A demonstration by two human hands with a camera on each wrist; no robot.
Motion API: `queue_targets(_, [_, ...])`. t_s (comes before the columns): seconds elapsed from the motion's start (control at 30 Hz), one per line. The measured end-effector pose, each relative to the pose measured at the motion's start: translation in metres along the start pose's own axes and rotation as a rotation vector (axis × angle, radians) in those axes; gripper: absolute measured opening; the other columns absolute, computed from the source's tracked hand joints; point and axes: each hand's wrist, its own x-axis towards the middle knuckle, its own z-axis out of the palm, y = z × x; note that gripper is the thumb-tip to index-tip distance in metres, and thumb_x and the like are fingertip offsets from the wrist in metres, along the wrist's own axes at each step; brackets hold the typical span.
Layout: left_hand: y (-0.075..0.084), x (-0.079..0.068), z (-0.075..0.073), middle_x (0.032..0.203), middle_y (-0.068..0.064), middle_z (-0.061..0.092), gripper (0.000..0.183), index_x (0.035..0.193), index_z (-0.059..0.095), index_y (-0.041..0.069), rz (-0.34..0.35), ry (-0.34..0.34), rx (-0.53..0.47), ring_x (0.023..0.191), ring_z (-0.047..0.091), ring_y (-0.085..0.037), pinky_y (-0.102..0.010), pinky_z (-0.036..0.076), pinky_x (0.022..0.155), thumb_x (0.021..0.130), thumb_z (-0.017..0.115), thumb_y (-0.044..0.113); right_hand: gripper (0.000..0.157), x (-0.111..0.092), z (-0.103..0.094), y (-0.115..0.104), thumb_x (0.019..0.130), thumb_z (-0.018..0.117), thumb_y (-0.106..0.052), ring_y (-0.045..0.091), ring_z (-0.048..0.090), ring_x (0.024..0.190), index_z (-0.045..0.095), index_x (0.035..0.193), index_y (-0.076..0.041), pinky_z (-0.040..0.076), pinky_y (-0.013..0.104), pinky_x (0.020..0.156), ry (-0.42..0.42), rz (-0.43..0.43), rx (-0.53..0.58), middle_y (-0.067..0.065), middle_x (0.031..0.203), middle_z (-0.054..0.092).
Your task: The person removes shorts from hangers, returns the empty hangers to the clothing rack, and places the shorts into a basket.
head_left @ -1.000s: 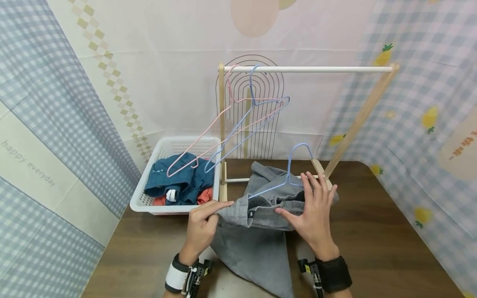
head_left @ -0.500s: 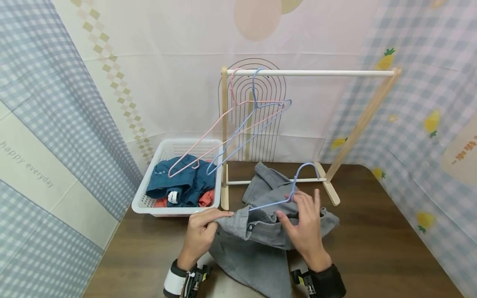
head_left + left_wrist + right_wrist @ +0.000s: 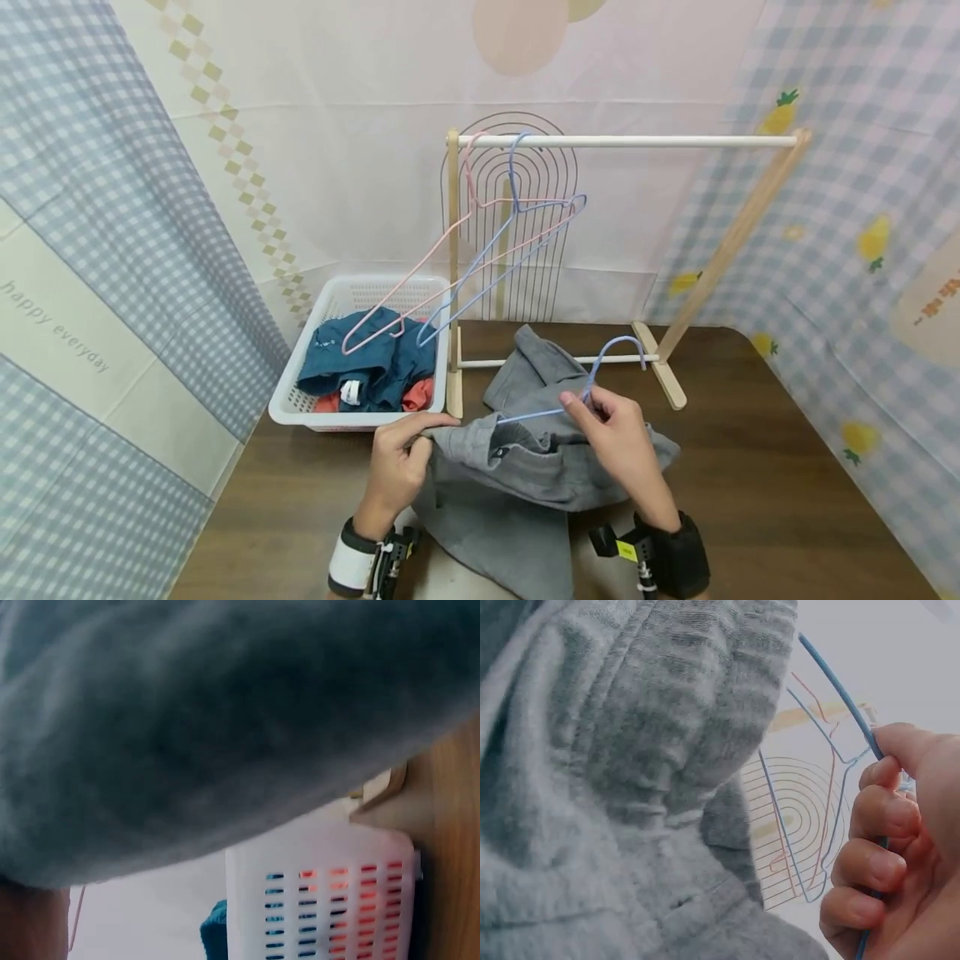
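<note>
Grey trousers [image 3: 517, 542] lie across the middle of the table, waistband toward me with a small dark button. My left hand [image 3: 399, 465] pinches the waistband's left end. A blue hanger [image 3: 531, 415] has its left arm inside the waist opening, its hook pointing up and right. With curled fingers and thumb, my right hand [image 3: 621, 437] holds this hanger below the hook. The right wrist view shows the fingers wrapped round the blue wire [image 3: 840, 690], beside the grey waistband [image 3: 675, 727]. Blurred grey cloth [image 3: 225, 735] fills much of the left wrist view.
Behind the trousers stands a rack with a white rail [image 3: 637, 142] and wooden legs. A pink hanger [image 3: 408, 271] and another blue hanger [image 3: 480, 262] hang at its left end. A white basket [image 3: 281, 404] at left holds teal and coral clothes.
My right hand has left the right side of the waistband and taken hold of the hanger. The waistband's right side has sagged toward me. My left hand keeps its hold.
</note>
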Motion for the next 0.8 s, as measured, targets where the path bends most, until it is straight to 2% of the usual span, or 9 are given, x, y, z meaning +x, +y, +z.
queue_targets(0.13, [-0.002,-0.001,-0.003,0.102,-0.004,0.078,0.049,0.107,0.079,0.011,-0.013,-0.067,0.016,0.092,0.073,-0.018,-0.023,0.056,0.086,0.079,0.048,-0.015,0.041,0.0,0.001,0.0,0.101,0.073,-0.021,0.005,0.033,0.052,0.052,0.068,-0.012,0.03,0.023,0.051,0.015,0.032,0.009,-0.006,0.061,0.035])
queue_targets(0.23, [-0.002,-0.001,-0.007,0.103,0.0,0.076,0.04,0.11,0.078,0.013,0.006,-0.124,0.068,0.09,0.07,-0.014,-0.027,0.056,0.081,0.082,0.056,-0.004,0.043,0.0,0.002,0.001,0.1,0.075,-0.02,0.005,0.032,0.051,0.051,0.065,-0.014,0.029,0.023,0.05,0.04,0.015,0.013,-0.006,0.06,0.034])
queue_targets(0.33, [-0.001,0.001,-0.012,0.102,0.005,0.075,0.028,0.111,0.078,0.017,0.034,-0.158,0.174,0.087,0.07,-0.009,-0.029,0.057,0.076,0.087,0.065,0.011,0.042,0.001,0.003,0.001,0.098,0.077,-0.016,0.004,0.031,0.051,0.051,0.065,-0.016,0.028,0.023,0.049,0.071,-0.033,0.002,-0.007,0.06,0.034])
queue_targets(0.43, [0.004,0.004,-0.015,0.099,0.008,0.075,0.021,0.109,0.078,0.021,0.075,-0.168,0.314,0.082,0.071,-0.008,-0.028,0.057,0.068,0.093,0.072,0.033,0.044,0.002,0.004,0.0,0.097,0.077,-0.013,0.003,0.031,0.05,0.049,0.064,-0.017,0.027,0.024,0.047,0.095,-0.081,-0.007,-0.008,0.059,0.034])
queue_targets(0.6, [0.013,0.012,-0.014,0.094,0.006,0.078,0.054,0.106,0.079,0.019,0.139,-0.197,0.506,0.074,0.073,-0.011,-0.029,0.055,0.059,0.093,0.067,0.07,0.047,0.002,0.007,-0.002,0.098,0.077,-0.014,0.003,0.031,0.051,0.046,0.063,-0.017,0.027,0.024,0.047,0.096,-0.119,-0.015,-0.009,0.059,0.034])
queue_targets(0.7, [0.016,0.016,-0.012,0.092,0.004,0.078,0.064,0.106,0.079,0.017,0.166,-0.229,0.58,0.069,0.071,-0.01,-0.027,0.053,0.055,0.092,0.061,0.078,0.045,0.001,0.008,-0.003,0.098,0.077,-0.014,0.004,0.032,0.051,0.048,0.063,-0.018,0.027,0.025,0.047,0.089,-0.14,-0.019,-0.009,0.059,0.034])
queue_targets(0.8, [0.017,0.017,-0.012,0.086,0.004,0.077,0.063,0.103,0.08,0.016,0.196,-0.244,0.61,0.057,0.06,-0.006,-0.021,0.041,0.047,0.093,0.061,0.075,0.043,0.0,0.01,-0.003,0.097,0.078,-0.013,0.004,0.031,0.052,0.05,0.065,-0.019,0.027,0.024,0.047,0.077,-0.152,-0.022,-0.009,0.06,0.034])
